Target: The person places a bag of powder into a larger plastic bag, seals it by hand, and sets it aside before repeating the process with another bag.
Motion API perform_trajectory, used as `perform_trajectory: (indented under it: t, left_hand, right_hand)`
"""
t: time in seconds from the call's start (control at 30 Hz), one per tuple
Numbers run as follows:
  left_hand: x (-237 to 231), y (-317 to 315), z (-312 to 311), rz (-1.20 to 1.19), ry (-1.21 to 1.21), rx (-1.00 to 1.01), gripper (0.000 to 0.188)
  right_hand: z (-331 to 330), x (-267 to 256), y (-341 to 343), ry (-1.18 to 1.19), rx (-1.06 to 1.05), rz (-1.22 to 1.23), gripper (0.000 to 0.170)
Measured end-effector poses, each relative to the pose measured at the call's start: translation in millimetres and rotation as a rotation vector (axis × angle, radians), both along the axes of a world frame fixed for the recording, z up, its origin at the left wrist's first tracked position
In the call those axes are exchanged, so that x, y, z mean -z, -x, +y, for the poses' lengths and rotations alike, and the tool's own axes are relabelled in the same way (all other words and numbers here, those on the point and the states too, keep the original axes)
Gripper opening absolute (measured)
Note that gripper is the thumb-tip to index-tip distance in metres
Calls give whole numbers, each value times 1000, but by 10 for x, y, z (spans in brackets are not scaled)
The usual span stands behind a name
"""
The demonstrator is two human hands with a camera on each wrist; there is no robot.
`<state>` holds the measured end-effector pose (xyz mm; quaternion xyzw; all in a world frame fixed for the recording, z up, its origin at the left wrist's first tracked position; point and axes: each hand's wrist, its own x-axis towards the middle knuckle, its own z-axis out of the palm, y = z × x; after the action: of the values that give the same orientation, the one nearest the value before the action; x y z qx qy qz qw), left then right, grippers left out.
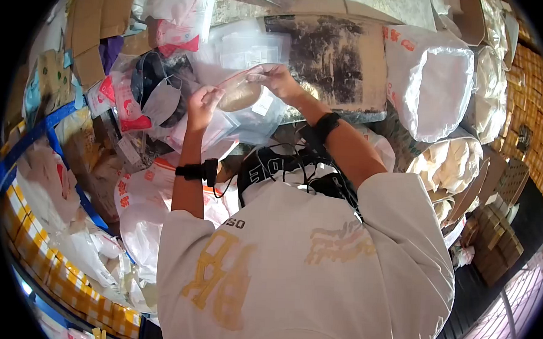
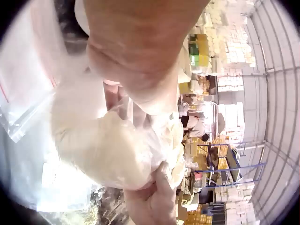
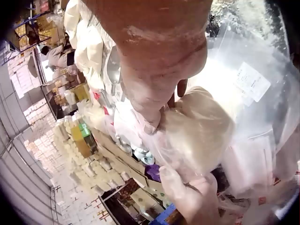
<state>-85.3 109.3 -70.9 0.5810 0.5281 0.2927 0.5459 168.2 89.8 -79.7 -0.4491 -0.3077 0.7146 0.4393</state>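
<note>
The biggest thing in front of you is the worn board (image 1: 333,63), at the top middle of the frame. Next comes the big white sack (image 1: 403,72) at the upper right, with its mouth wide. Then there is the pile of flat clear bags (image 1: 246,54), just above your hands.

The clear bag (image 1: 240,98) you are working on is up between your two hands, a bit above the middle of the frame. Your left hand (image 1: 204,106) pinches one side of it, and your right hand (image 1: 274,80) pinches the other.

The filling part looks done, as pale stuff (image 3: 199,129) makes the bag fat. A red line (image 1: 234,80) runs along its top, so I think closing it is the job you are on. Putting it down is left to do.

It is hard to see if the top is shut. Your own hands hide parts of it in both wrist views, and bright light washes out the bag there. The smallest thing, the white label (image 3: 253,80) on a bag underneath, is too blurry to read.
</note>
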Motion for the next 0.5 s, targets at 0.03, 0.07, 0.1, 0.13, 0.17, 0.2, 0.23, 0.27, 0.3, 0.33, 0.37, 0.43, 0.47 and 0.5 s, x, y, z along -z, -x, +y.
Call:
perform_trajectory:
  t: [0.03, 0.07, 0.1, 0.13, 0.17, 0.2, 0.23, 0.27, 0.3, 0.33, 0.37, 0.43, 0.47, 0.5]
  left_hand:
    - [-89, -47, 23, 60, -124, 73, 18]
    - [-182, -101, 56, 119, -251, 148, 17]
    - [-304, -153, 107, 181, -278, 219, 19]
    - [-438, -207, 155, 244, -304, 289, 22]
    - [-515, -254, 181, 307, -331, 359, 24]
    - [-525, -301, 202, 356, -333, 374, 24]
    - [-516, -353, 233, 404, -334, 389, 24]
    - [-509, -406, 251, 451, -335, 406, 24]
    - [-518, -469, 254, 462, -346, 389, 24]
    - [-532, -531, 266, 475, -359, 373, 24]
    - [-533, -584, 268, 487, -373, 356, 25]
    - [-511, -665, 246, 477, -408, 334, 20]
    - [-491, -691, 249, 471, -427, 324, 19]
    - [-470, -703, 255, 466, -356, 318, 21]
  right_hand:
    - [-4, -25, 28, -16, 8, -33, 13]
    - [-6, -50, 47, -72, 32, -59, 15]
    - [-1, -28, 66, -71, 53, -25, 16]
    - [-3, 0, 88, -70, 74, 11, 16]
    - [-1, 31, 102, -70, 93, 46, 16]
    - [10, 40, 110, -80, 95, 22, 16]
    - [20, 48, 116, -91, 97, -2, 16]
    - [23, 56, 122, -100, 100, -28, 16]
    - [24, 85, 121, -98, 95, -32, 16]
    - [43, 116, 125, -97, 90, -35, 16]
    - [46, 146, 130, -97, 86, -40, 17]
    - [65, 92, 142, -74, 92, -95, 18]
    - [78, 66, 139, -64, 96, -124, 19]
    - [76, 103, 128, -49, 90, -131, 19]
